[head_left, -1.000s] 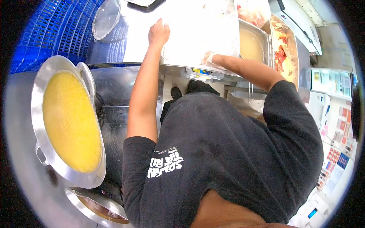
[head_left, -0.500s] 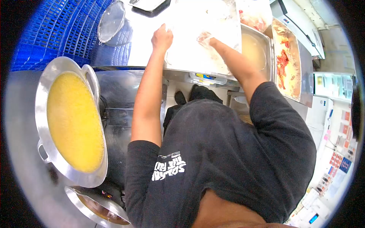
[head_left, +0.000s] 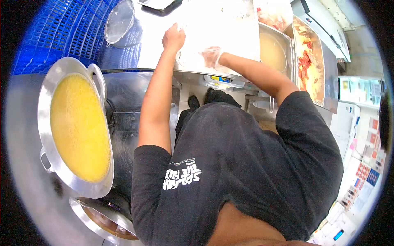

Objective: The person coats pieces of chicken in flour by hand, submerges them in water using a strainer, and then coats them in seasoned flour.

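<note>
My right hand (head_left: 212, 56), in a clear plastic glove, lies low over the bright white work surface (head_left: 234, 28), near its front edge. Its fingers stretch to the left and look apart, though glare and blur wash out their tips. White material, perhaps flour, seems to cover the surface around it. Further left, my left hand (head_left: 174, 39) is closed in a fist at the left side of this white area. What its fingers hold, if anything, is lost in the glare.
On the right stand a steel pan of pale liquid (head_left: 273, 51) and a pan with reddish pieces (head_left: 305, 61). Left are a large pan of foaming yellow liquid (head_left: 80, 127), a sieve (head_left: 119, 22) and blue crates (head_left: 61, 33). Behind the sieve sits a dark-edged tray (head_left: 160, 6).
My right hand has moved toward me and slightly left across the white surface, its forearm swinging flatter. My left hand has stayed closed in nearly the same place.
</note>
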`<state>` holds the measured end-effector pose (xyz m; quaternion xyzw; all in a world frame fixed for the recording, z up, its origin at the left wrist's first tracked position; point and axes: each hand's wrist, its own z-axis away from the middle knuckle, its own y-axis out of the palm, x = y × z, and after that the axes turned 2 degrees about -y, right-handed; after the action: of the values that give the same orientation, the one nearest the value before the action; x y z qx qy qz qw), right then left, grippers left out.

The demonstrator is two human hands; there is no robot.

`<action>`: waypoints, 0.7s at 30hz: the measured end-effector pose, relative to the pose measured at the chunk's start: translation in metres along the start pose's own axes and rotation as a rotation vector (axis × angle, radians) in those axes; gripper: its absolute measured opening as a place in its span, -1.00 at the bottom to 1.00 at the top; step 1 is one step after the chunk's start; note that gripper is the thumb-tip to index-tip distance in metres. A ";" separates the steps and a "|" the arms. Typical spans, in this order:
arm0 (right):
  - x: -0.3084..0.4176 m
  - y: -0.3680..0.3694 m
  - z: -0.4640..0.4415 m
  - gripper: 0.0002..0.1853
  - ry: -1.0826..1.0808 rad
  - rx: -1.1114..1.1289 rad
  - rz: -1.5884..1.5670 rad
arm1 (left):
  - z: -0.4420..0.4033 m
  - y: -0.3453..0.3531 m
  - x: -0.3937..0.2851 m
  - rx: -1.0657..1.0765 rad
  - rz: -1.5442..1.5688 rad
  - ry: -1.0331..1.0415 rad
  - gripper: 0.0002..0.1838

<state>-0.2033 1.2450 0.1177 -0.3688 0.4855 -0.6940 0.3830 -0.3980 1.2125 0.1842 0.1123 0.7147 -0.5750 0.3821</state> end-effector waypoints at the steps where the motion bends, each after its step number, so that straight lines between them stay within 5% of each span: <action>1: -0.018 0.004 0.007 -0.70 -0.002 0.040 0.031 | 0.001 0.000 -0.001 0.000 0.004 -0.003 -0.53; 4: -0.086 0.001 0.029 -0.67 0.090 0.076 0.026 | -0.001 -0.004 -0.002 0.075 -0.046 -0.006 -0.49; 9: -0.147 -0.046 0.060 -0.63 0.358 -0.168 -0.151 | -0.005 0.009 0.008 -0.040 -0.021 0.025 -0.51; 15: -0.160 -0.027 0.049 -0.58 0.385 -0.105 0.014 | 0.002 0.001 0.001 0.018 0.027 -0.006 -0.53; 21: -0.144 -0.052 0.063 -0.52 0.498 -0.354 0.036 | -0.001 0.000 0.001 0.014 0.007 0.015 -0.55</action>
<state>-0.0940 1.3611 0.1634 -0.2396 0.6841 -0.6609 0.1942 -0.3993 1.2131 0.1833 0.1217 0.7130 -0.5779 0.3780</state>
